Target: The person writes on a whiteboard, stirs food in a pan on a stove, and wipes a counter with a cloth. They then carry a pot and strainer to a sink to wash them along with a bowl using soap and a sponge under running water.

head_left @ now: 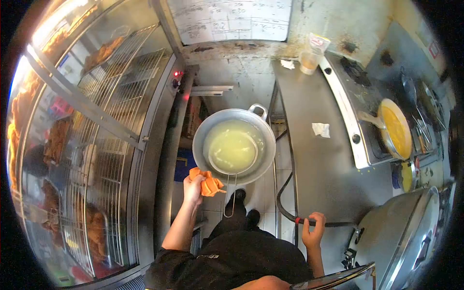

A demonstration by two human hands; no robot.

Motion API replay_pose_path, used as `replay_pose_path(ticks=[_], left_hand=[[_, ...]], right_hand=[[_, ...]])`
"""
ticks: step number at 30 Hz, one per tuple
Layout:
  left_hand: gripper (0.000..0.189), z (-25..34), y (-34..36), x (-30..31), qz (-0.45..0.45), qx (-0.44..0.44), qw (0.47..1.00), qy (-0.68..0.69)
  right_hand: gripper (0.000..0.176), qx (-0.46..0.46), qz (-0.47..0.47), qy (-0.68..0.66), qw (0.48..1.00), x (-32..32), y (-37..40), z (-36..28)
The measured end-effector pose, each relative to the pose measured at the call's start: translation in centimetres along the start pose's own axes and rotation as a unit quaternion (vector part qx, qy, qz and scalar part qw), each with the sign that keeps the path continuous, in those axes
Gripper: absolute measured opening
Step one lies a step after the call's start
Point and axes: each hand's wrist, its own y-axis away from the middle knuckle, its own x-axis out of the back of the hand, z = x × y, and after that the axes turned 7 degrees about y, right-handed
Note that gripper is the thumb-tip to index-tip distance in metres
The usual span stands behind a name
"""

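My left hand [193,190] is closed around a bunched orange cloth [210,185], held at the near left rim of a large metal pot [199,145]. Pale yellow-green liquid [233,142] with a few lighter bits fills the pot's bottom. A round strainer [231,207] sits in the pot, its long wire handle sticking out over the near rim towards me. On the right, my right hand [314,233] overlaps a black hose [333,224] with a red band, fingers loosely curved and apart, with nothing visible in them.
Left stands a glass display cabinet [145,125] with wire racks of fried food. A steel counter [314,164] on the right bears a crumpled white tissue [321,130], a stove [345,116], and a pan [397,130] with yellow contents. A large lidded steel vessel [391,232] stands nearer.
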Motion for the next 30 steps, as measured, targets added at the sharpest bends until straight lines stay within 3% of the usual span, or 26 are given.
replay_pose_path(ticks=[6,15,23,30], left_hand=[[0.029,1.9,2.3,-3.8,-0.101,0.037,0.994,-0.001],[0.022,6.5,4.2,-14.6,-0.239,0.115,0.964,-0.026],[0.026,9.9,2.8,-21.5,-0.405,0.207,0.881,-0.126],[0.027,11.5,4.5,-25.9,-0.503,0.257,0.797,-0.213]], right_hand=[[0.018,-0.041,0.045,0.016,0.998,3.1,2.0,1.1],[0.016,-0.14,0.168,0.074,0.973,7.5,5.5,0.3],[0.013,-0.29,0.318,0.126,0.894,7.1,11.6,-5.3],[0.013,-0.423,0.374,0.171,0.808,3.5,17.7,-10.4]])
